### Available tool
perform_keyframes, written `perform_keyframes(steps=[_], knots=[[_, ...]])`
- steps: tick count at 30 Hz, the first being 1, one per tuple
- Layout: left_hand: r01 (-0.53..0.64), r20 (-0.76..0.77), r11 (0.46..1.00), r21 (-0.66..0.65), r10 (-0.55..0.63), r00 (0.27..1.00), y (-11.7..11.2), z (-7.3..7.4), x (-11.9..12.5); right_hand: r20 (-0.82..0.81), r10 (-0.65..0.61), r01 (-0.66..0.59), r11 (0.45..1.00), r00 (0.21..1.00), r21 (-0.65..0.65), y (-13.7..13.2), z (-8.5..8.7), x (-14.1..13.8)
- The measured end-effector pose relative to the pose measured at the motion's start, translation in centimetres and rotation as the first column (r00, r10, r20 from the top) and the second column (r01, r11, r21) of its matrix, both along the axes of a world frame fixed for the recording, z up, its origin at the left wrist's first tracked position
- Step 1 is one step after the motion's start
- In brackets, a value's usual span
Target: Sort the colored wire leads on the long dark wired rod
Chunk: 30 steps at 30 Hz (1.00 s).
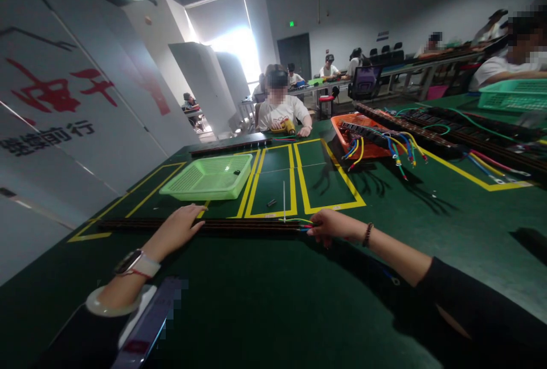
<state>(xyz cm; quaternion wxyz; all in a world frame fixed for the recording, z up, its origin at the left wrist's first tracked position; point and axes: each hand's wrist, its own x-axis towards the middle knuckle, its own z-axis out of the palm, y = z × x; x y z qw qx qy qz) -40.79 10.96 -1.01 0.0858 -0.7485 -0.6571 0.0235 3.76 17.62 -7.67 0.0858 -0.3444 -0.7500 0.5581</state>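
A long dark strip (243, 229) lies crosswise on the green table in front of me. My left hand (177, 231) rests over its left part, fingers stretched out and thumb apart. At the strip's right end, the fingers of my right hand (335, 225) are closed around coloured wires (304, 225), green-yellow, red and blue; the wire tips are hidden by the hand. A thin white cable tie (284, 201) sticks up by the strip near these wires. Just beyond lies a small grey cylindrical piece (272, 203).
A light green basket (205, 189) stands beyond the strip at left. Right of centre, an orange basket (376, 150) bears wired strips, with more dark strips (453, 135) beside it. A phone (147, 323) is near my left forearm. Across the table sits a person (282, 110) near a yellow tool (289, 126).
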Motion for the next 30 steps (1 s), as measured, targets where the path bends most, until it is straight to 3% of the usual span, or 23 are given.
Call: perform_keyframes(steps=[3,6,12,18,21,23,25,27,29,30], knots=[[0.011,0.012,0.996,0.086,-0.012,1.0,2.2,-0.4,2.1,-0.103,-0.002,-0.013,0.989,0.995,-0.147,0.0,-1.8,-0.2],[-0.053,0.011,0.983,0.178,0.052,0.999,5.4,-0.7,3.7,-0.203,-0.037,-0.013,0.971,0.979,-0.241,0.1,-2.8,-0.1],[-0.116,0.007,0.962,0.246,0.118,0.993,10.6,-0.8,5.5,-0.231,-0.073,0.016,0.97,0.97,-0.242,0.1,-3.1,-0.1],[-0.092,0.026,0.943,0.32,0.089,0.996,11.8,-0.3,8.4,-0.242,-0.056,-0.005,0.97,0.969,-0.245,0.3,-3.0,-0.1],[-0.016,0.048,0.929,0.37,-0.002,0.999,10.3,-0.1,12.4,-0.237,-0.04,-0.022,0.967,0.971,-0.253,0.4,-2.9,0.0],[0.152,0.145,0.871,0.468,-0.246,0.958,7.9,-0.1,16.3,-0.224,-0.037,-0.023,0.966,0.974,-0.258,0.4,-2.7,0.0],[0.315,0.228,0.815,0.487,-0.466,0.855,4.7,-0.2,20.6,-0.209,-0.037,-0.019,0.965,0.977,-0.261,0.4,-2.6,0.0],[0.416,0.379,0.805,0.422,-0.574,0.726,1.2,-0.5,24.8,-0.19,-0.044,0.0,0.974,0.981,-0.225,0.5,-2.4,0.0],[0.516,0.597,0.816,0.26,-0.556,0.579,-1.8,-1.3,28.4,-0.171,-0.065,0.04,0.988,0.983,-0.149,0.7,-2.4,0.2],[0.562,0.716,0.814,0.147,-0.479,0.507,-2.9,-1.8,29.8,-0.16,-0.07,0.052,0.992,0.985,-0.115,0.8,-2.4,0.4]])
